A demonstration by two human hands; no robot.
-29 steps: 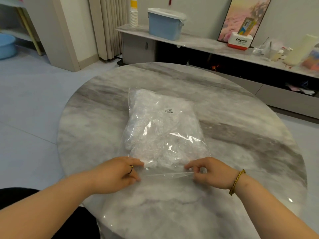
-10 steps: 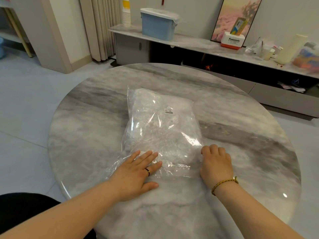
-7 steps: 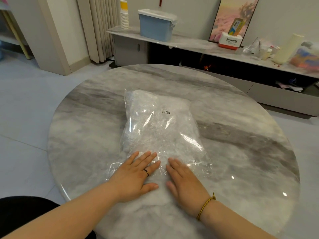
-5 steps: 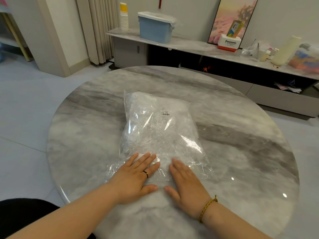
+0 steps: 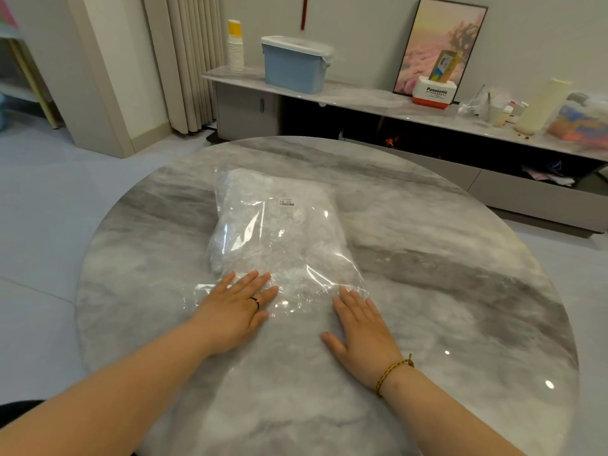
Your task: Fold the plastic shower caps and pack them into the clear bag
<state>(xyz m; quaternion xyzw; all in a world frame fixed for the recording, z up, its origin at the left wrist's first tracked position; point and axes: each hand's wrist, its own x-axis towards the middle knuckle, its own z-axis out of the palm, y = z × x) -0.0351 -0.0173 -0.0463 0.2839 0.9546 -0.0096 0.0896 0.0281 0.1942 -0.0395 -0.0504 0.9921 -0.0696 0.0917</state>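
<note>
A clear plastic bag [image 5: 279, 232] stuffed with crumpled white shower caps lies in the middle of the round marble table [image 5: 444, 258], a small barcode label on top. Its near end is flattened against the tabletop. My left hand [image 5: 235, 307], wearing a ring, lies flat with straight fingers pressing the bag's near left corner. My right hand [image 5: 362, 327], with a woven bracelet at the wrist, lies flat on the table, fingertips touching the bag's near right edge.
Beyond the table stands a low marble sideboard [image 5: 362, 97] carrying a blue lidded box [image 5: 294, 65], stacked paper cups [image 5: 236, 47], a framed picture [image 5: 437, 44] and clutter. Tiled floor surrounds the table; its edge curves close on my left.
My hands went from pinching the bag's open end to pressing flat on it. In the last half second my right hand slid rightward along the near edge; the left stayed put.
</note>
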